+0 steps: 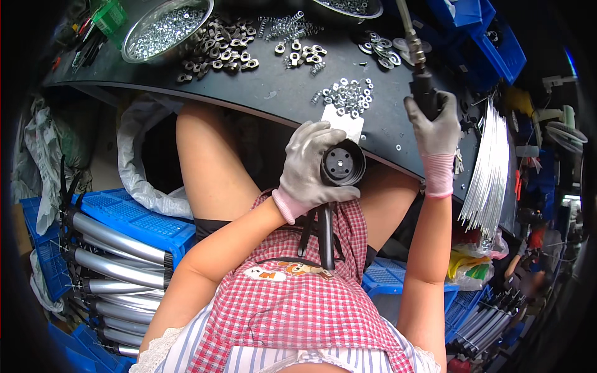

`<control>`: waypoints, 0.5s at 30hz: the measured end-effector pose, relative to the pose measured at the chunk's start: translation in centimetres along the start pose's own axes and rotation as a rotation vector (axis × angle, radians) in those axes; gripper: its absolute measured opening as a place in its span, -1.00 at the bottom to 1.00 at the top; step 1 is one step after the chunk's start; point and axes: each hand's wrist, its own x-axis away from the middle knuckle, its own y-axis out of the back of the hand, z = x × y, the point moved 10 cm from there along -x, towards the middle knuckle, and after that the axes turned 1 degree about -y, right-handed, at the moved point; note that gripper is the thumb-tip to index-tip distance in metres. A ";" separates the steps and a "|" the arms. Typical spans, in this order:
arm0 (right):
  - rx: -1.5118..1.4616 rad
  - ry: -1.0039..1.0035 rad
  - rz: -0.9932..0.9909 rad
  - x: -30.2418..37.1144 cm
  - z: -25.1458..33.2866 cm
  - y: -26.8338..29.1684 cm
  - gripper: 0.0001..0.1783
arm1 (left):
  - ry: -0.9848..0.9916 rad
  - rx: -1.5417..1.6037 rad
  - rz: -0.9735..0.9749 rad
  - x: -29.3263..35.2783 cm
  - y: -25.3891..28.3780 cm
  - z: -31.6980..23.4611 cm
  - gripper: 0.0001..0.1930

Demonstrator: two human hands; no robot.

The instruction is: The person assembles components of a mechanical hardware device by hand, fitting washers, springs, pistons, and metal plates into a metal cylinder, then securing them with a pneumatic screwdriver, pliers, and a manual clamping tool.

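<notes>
My left hand, in a grey glove with a pink cuff, is wrapped round a black cup-shaped part held over my lap. Several small holes show in the face of that part, and black legs extend below it over my apron. In my right hand, gloved the same way, is the black grip of an air tool; a metal coupling and hose run upward from it. The tool's tip is hidden. Small metal nuts lie on the table beyond the black part, beside a white card.
Metal bowls of small hardware, metal clips, springs and round discs cover the far table. Blue bins and thin metal rods are at right. Silver tubes fill crates at left.
</notes>
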 end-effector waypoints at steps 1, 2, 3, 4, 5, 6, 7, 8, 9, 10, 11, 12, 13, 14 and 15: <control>0.208 -0.020 0.025 0.0 -1.6 -1.4 -0.44 | -0.042 -0.041 -0.027 0.5 0.4 0.0 -0.22; 0.300 -0.047 0.016 0.1 -2.9 -2.2 -0.43 | -0.088 -0.005 -0.036 1.6 0.6 0.5 -0.31; 0.393 -0.076 0.016 0.3 -3.6 -2.5 -0.41 | -0.077 0.107 -0.048 2.0 0.9 0.5 -0.39; 0.481 -0.078 0.011 0.4 -3.9 -2.6 -0.54 | -0.079 0.043 -0.103 3.2 1.2 2.0 -0.43; 0.475 -0.071 0.027 0.7 -4.1 -2.6 -0.54 | -0.068 -0.037 -0.161 5.4 1.9 3.9 -0.47; 0.354 0.085 -0.018 1.3 -2.9 -1.2 -0.64 | 0.119 -0.163 -0.063 6.6 1.7 6.9 -0.50; 0.221 0.240 -0.064 2.2 -1.2 0.2 -0.73 | 0.303 -0.297 0.035 7.9 1.9 10.2 -0.53; 0.089 0.222 -0.017 3.8 1.0 0.7 -0.87 | 0.576 -0.347 0.372 10.2 0.1 15.6 -0.54; -0.047 0.241 0.041 6.1 2.7 0.6 -0.86 | 0.845 -0.378 0.714 13.9 -1.5 19.8 -0.54; -0.327 0.067 0.210 9.0 2.2 -0.9 -0.80 | 0.809 -0.358 0.873 15.3 -3.0 20.6 -0.54; -0.520 -0.143 0.430 12.6 2.2 -3.3 -0.63 | 0.806 -0.356 0.883 14.6 -3.7 19.7 -0.54; -0.684 -0.165 0.587 16.9 1.6 -6.5 -0.36 | 0.628 -0.214 0.906 12.3 -6.1 16.1 -0.57; -1.182 -0.675 0.969 21.9 3.4 -9.5 -0.18 | 0.452 -0.069 0.922 10.9 -8.0 13.3 -0.60; -1.273 -0.868 0.998 23.7 4.9 -10.7 -0.15 | 0.454 -0.064 0.927 12.3 -9.7 14.9 -0.60; -1.291 -0.822 0.953 24.1 6.3 -11.6 -0.45 | 0.544 0.150 1.002 16.1 -12.8 18.3 -0.63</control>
